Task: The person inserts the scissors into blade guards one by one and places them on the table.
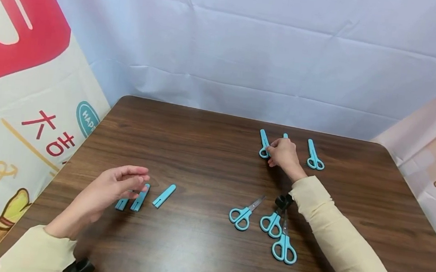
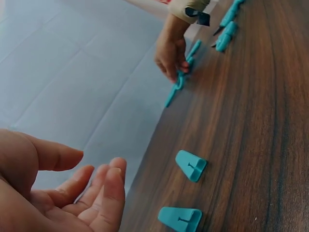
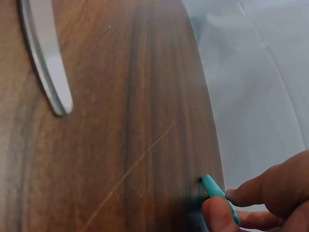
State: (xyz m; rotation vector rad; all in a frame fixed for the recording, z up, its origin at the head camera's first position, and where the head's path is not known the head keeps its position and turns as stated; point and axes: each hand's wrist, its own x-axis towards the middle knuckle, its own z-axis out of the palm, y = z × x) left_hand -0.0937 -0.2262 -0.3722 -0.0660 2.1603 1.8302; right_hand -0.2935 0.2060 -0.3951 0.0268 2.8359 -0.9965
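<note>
Blue scissors, three capped, lie near the tabletop's far edge, right hand pinching one; nearer its front, three bare pairs and three caps apparently remain, left hand loose and empty.

Your left hand is in the lower left, palm showing and thumb apart from its loosely bent fingers, with two slotted turquoise covers near it on the wooden table. Beyond, your right hand has its fingers on turquoise scissors near the table's edge, beside a pale cloth, while more turquoise handles lie toward the upper right.
</note>
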